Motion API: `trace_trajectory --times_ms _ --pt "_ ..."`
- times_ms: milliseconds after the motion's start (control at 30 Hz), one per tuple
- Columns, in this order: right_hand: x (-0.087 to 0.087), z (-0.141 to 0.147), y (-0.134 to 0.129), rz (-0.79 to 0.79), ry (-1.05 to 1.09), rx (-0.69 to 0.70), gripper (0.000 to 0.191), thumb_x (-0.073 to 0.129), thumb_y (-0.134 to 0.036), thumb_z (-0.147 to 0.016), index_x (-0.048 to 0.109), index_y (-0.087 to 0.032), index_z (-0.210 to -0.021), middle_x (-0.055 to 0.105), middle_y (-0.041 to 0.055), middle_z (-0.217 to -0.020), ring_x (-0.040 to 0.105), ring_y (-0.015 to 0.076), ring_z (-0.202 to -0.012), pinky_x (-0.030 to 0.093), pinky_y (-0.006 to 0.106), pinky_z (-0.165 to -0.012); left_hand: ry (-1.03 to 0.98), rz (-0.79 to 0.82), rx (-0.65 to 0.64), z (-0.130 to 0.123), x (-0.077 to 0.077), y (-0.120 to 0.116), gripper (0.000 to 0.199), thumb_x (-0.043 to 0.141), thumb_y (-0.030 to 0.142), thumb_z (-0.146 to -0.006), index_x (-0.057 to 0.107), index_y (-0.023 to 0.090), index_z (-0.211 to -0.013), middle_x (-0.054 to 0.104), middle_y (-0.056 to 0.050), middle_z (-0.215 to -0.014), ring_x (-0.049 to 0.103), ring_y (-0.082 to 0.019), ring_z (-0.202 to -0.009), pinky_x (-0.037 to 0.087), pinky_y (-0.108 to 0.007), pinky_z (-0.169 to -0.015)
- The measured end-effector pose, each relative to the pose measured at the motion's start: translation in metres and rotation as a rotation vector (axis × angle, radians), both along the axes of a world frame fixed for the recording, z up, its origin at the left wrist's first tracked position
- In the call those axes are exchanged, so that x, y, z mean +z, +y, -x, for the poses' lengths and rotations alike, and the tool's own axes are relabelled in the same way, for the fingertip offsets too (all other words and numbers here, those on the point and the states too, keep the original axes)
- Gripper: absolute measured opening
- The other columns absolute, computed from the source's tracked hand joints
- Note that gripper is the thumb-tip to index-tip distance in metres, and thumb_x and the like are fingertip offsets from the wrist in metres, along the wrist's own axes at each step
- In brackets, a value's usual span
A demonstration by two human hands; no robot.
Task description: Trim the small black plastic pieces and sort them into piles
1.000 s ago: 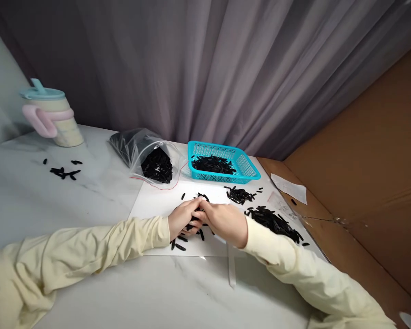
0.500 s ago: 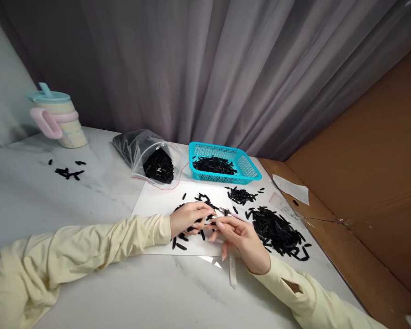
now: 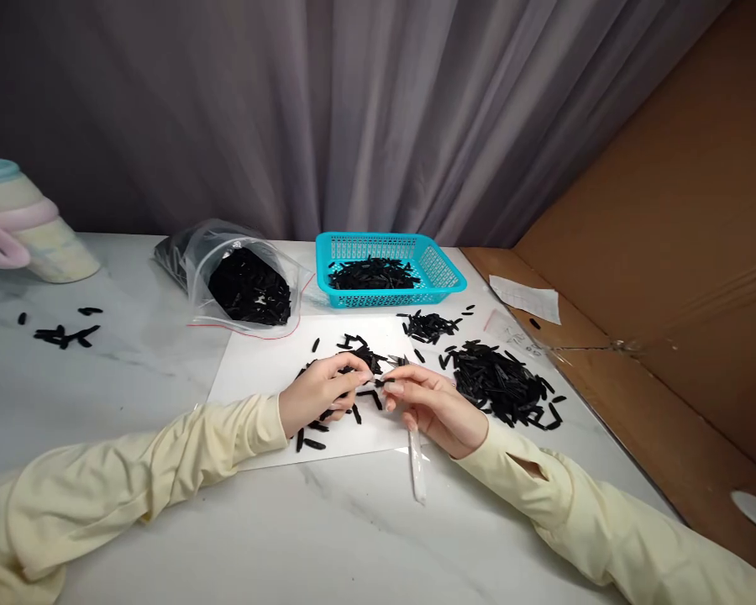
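Observation:
My left hand (image 3: 321, 388) and my right hand (image 3: 439, 410) meet over a white sheet (image 3: 252, 361), fingertips pinched close together. Between them shows a small black elongated piece (image 3: 380, 382), which both seem to grip by its ends. Similar black pieces (image 3: 315, 444) lie loose on the sheet, partly covered by my left hand. Just beyond my right fingers, the pointed tips of a metal tool (image 3: 398, 360) stick out; the remainder is mostly hidden. A narrow white strip-like object (image 3: 417, 475) lies below my right hand.
A turquoise basket (image 3: 391, 297) and an open zip bag (image 3: 195, 294), both holding black pieces, stand at the back. Right of the sheet are a large heap (image 3: 497, 382) and a smaller pile (image 3: 432, 326). A cup (image 3: 56, 248) stands far left, paper (image 3: 526, 298) far right.
The view has shifted, moving the scene left and slightly up. My fingertips have come together in a pinch, and the small black piece now shows between them.

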State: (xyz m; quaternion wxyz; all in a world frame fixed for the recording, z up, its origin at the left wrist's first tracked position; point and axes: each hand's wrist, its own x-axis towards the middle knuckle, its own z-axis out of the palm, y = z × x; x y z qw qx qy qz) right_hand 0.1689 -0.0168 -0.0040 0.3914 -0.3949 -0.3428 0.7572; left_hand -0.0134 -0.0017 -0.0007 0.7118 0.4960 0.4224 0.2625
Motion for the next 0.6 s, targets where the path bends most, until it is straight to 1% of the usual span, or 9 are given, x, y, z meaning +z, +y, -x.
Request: trace_trajectory --times_ms 67,133,200,267,367,433,533,600 --pt "0.000 0.000 -0.001 -0.033 0.001 0.013 0.018 0.074 -0.019 -0.064 0.066 -0.014 -0.079 0.061 -0.0004 -0.063 0.059 0.0086 -0.061 0.044 0.011 -0.036 0.012 -0.002 -0.004 0.000 0.000 0.000 0.017 0.051 0.033 -0.079 0.043 0.019 -0.078 0.029 0.012 -0.038 0.020 -0.002 -0.033 0.019 -0.013 -0.033" --pt "0.000 -0.001 -0.002 -0.059 0.011 0.033 0.016 0.073 -0.019 -0.065 0.066 -0.014 -0.078 0.063 0.0016 -0.073 0.061 0.0104 -0.069 0.046 0.012 -0.038 0.015 0.001 -0.004 0.000 0.000 -0.001 0.018 0.051 0.034 -0.080 0.041 0.019 -0.076 0.029 0.012 -0.038 0.020 -0.002 -0.033 0.020 -0.012 -0.034" --pt "-0.001 -0.001 -0.002 -0.067 0.035 0.086 0.013 0.071 -0.020 -0.068 0.065 -0.014 -0.077 0.065 0.0045 -0.083 0.063 0.0125 -0.075 0.049 0.013 -0.042 0.021 0.008 0.005 0.000 -0.001 -0.001 0.019 0.051 0.035 -0.080 0.041 0.019 -0.076 0.029 0.012 -0.038 0.021 -0.002 -0.033 0.020 -0.013 -0.034" --pt "-0.002 -0.001 -0.002 -0.067 0.072 0.147 0.011 0.069 -0.021 -0.071 0.063 -0.013 -0.077 0.066 0.0064 -0.086 0.064 0.0135 -0.075 0.051 0.015 -0.044 0.028 0.010 0.019 0.000 -0.002 -0.002 0.019 0.051 0.035 -0.081 0.041 0.019 -0.076 0.028 0.012 -0.038 0.020 -0.002 -0.034 0.020 -0.013 -0.034" --pt "-0.005 -0.001 -0.001 -0.084 0.103 0.184 0.014 0.068 -0.022 -0.073 0.063 -0.014 -0.083 0.064 0.0040 -0.078 0.064 0.0130 -0.069 0.050 0.016 -0.042 0.025 0.006 0.024 0.001 -0.003 -0.002 0.020 0.051 0.036 -0.081 0.042 0.019 -0.076 0.028 0.012 -0.038 0.020 -0.002 -0.034 0.020 -0.013 -0.034" --pt "-0.007 -0.002 -0.002 -0.121 0.082 0.186 0.021 0.067 -0.023 -0.073 0.064 -0.015 -0.091 0.060 0.0006 -0.070 0.062 0.0107 -0.061 0.048 0.016 -0.039 0.010 0.005 0.013 0.000 -0.003 -0.001 0.022 0.051 0.037 -0.081 0.041 0.019 -0.073 0.028 0.012 -0.039 0.020 -0.002 -0.033 0.018 -0.013 -0.034" --pt "-0.010 -0.002 -0.004 -0.241 -0.053 0.179 0.029 0.065 -0.026 -0.075 0.063 -0.013 -0.100 0.056 -0.0032 -0.058 0.054 0.0060 -0.042 0.044 0.016 -0.036 -0.004 -0.006 0.003 0.000 -0.002 -0.001 0.027 0.049 0.039 -0.082 0.039 0.019 -0.067 0.028 0.011 -0.039 0.020 -0.002 -0.033 0.018 -0.014 -0.033" --pt "-0.011 -0.001 -0.008 -0.361 -0.189 0.124 0.029 0.064 -0.026 -0.076 0.062 -0.013 -0.101 0.056 -0.0036 -0.054 0.052 0.0060 -0.038 0.045 0.018 -0.037 0.006 -0.030 -0.002 0.000 -0.002 -0.001 0.029 0.049 0.040 -0.082 0.038 0.019 -0.066 0.028 0.011 -0.039 0.020 -0.002 -0.034 0.019 -0.014 -0.034"
